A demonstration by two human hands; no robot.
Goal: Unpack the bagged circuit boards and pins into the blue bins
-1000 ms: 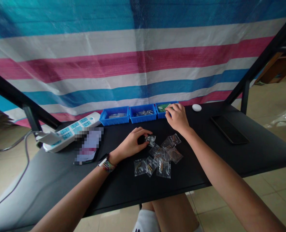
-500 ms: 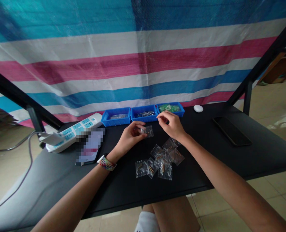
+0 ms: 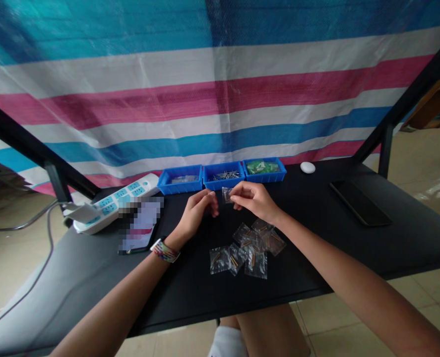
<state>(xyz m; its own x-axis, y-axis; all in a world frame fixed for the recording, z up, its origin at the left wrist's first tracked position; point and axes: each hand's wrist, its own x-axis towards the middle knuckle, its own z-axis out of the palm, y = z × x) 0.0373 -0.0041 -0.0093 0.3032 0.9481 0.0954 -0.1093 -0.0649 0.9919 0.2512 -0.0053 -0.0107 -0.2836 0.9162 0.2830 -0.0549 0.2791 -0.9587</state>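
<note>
Between the thumb and fingers of my right hand (image 3: 251,198) is a small clear plastic bag (image 3: 226,195), just in front of the middle blue bin. What the bag holds is too small to make out. My left hand (image 3: 197,212) is to its left, apart from it, with fingers curled in and nothing showing in them. Nearer to me on the black table (image 3: 190,292) lie several more clear bags (image 3: 256,265), partly overlapping, with thin brass-coloured pieces inside. The middle blue bin (image 3: 223,183) contains loose silvery screws or nails (image 3: 226,175).
The left blue bin (image 3: 180,187) has clear plastic in it; the right blue bin (image 3: 266,177) has green pieces. A power strip (image 3: 119,201) and a phone (image 3: 141,228) lie on the left. To the right are a white rounded object (image 3: 308,167) and a dark phone (image 3: 359,203).
The small bag has passed from my left hand to my right. My right hand has come down and left to grip it, and my left hand's fingers have curled in.
</note>
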